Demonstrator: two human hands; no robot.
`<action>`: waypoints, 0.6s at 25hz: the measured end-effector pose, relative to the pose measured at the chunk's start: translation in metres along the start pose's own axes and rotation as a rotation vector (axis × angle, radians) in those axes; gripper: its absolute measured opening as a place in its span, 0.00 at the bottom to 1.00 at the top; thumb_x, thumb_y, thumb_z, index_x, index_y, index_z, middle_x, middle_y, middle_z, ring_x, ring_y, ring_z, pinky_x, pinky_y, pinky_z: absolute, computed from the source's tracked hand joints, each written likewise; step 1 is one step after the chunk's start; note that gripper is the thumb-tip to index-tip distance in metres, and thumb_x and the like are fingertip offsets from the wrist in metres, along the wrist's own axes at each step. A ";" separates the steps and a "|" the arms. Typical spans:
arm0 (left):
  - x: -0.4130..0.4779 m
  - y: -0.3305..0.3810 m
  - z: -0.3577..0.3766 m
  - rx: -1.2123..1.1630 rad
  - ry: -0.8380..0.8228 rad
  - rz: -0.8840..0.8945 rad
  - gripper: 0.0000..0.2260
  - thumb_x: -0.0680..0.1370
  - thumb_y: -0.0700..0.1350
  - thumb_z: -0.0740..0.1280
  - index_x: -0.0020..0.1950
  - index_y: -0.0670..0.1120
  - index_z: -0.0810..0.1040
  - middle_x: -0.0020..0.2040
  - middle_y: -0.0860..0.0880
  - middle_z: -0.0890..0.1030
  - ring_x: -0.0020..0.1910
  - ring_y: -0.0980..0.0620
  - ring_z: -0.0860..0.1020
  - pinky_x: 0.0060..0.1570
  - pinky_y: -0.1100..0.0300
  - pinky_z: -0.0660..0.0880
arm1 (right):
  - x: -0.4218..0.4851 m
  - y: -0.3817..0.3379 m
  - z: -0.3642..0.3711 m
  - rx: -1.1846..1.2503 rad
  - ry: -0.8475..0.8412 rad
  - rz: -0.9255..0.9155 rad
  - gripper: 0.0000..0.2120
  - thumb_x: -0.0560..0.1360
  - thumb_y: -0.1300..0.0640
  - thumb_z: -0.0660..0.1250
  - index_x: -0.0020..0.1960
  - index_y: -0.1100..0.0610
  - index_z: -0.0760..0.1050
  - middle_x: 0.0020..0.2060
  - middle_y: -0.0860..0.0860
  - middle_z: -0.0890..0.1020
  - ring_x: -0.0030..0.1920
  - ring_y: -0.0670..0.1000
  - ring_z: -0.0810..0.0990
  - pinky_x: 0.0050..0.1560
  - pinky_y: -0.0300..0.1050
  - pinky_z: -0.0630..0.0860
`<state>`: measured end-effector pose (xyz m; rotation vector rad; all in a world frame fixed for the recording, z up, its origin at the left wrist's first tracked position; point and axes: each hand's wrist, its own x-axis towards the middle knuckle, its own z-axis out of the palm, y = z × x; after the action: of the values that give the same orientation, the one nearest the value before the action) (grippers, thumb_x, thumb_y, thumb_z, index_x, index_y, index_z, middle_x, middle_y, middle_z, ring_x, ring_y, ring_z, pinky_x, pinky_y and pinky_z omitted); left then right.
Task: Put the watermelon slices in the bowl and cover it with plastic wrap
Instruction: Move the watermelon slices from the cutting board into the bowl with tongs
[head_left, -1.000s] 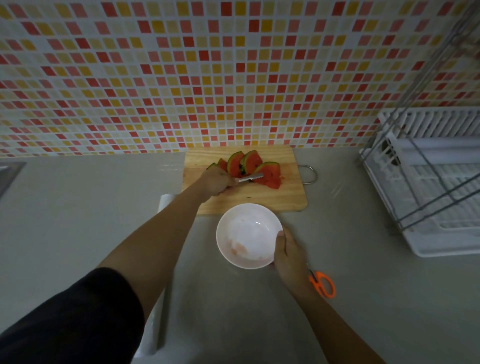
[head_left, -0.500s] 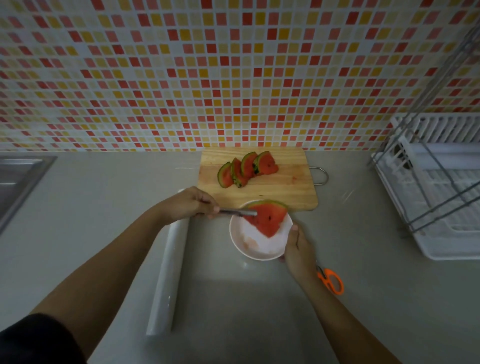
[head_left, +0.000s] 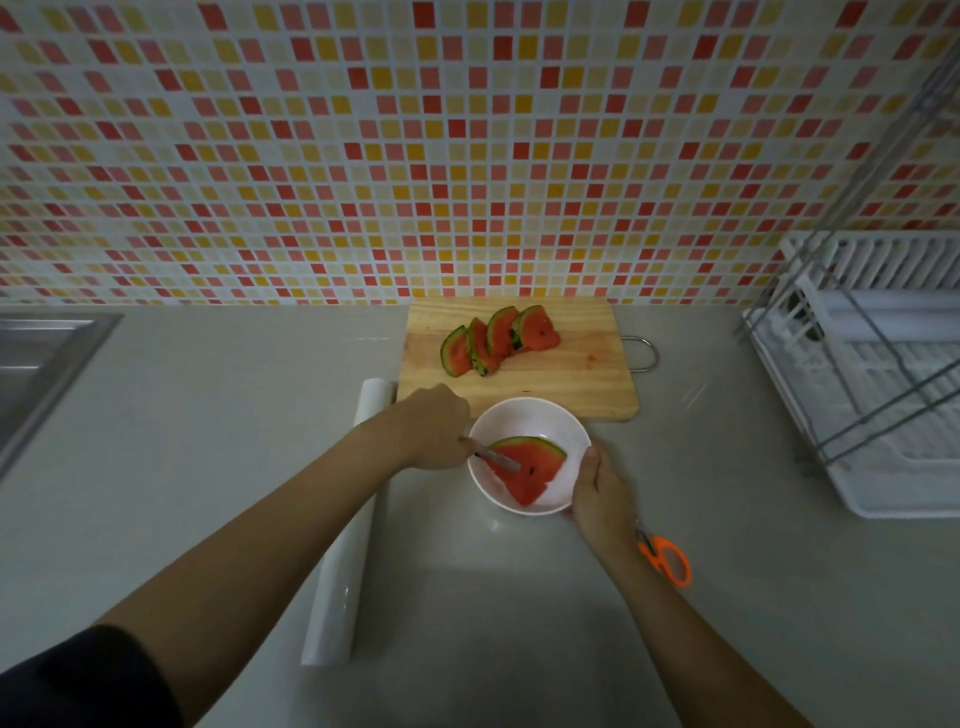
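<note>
At the bowl's left rim, left hand (head_left: 434, 434) is closed around a metal utensil (head_left: 496, 459); its tip sits in a watermelon slice (head_left: 530, 467) lying inside the white bowl (head_left: 524, 415). Utensil type: cannot tell. Right hand (head_left: 597, 493) clasps the bowl's right edge, thumb on the rim. Four more slices (head_left: 498, 340) lean in a row on the wooden cutting board (head_left: 571, 374) just behind the bowl. Plastic wrap roll (head_left: 340, 571) lies under the left forearm. Orange scissors (head_left: 667, 561) near the right wrist. White dish rack (head_left: 883, 389) at far right.
</note>
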<state>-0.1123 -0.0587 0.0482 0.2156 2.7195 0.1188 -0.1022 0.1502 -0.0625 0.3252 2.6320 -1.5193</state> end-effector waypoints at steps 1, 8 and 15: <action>-0.002 0.006 -0.003 0.061 0.023 -0.016 0.18 0.77 0.54 0.61 0.30 0.47 0.66 0.35 0.46 0.74 0.29 0.53 0.69 0.27 0.60 0.66 | 0.000 -0.001 0.000 -0.001 -0.003 -0.003 0.17 0.81 0.51 0.48 0.56 0.56 0.74 0.41 0.50 0.76 0.41 0.52 0.74 0.41 0.42 0.65; -0.002 -0.010 -0.031 -0.031 0.248 -0.112 0.15 0.78 0.50 0.61 0.35 0.43 0.75 0.33 0.48 0.76 0.29 0.52 0.73 0.28 0.62 0.67 | 0.000 -0.001 0.000 0.012 -0.004 -0.009 0.18 0.81 0.52 0.49 0.61 0.57 0.73 0.45 0.51 0.75 0.44 0.51 0.73 0.47 0.42 0.67; 0.059 -0.011 0.004 -0.914 0.298 -0.395 0.12 0.74 0.54 0.66 0.33 0.50 0.76 0.34 0.50 0.81 0.30 0.55 0.77 0.28 0.64 0.69 | 0.002 -0.001 -0.001 -0.006 -0.034 0.012 0.17 0.81 0.50 0.48 0.57 0.54 0.73 0.44 0.54 0.80 0.44 0.56 0.80 0.46 0.55 0.79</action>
<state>-0.1653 -0.0595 0.0207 -0.6341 2.6063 1.3018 -0.1047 0.1505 -0.0617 0.3116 2.6038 -1.4991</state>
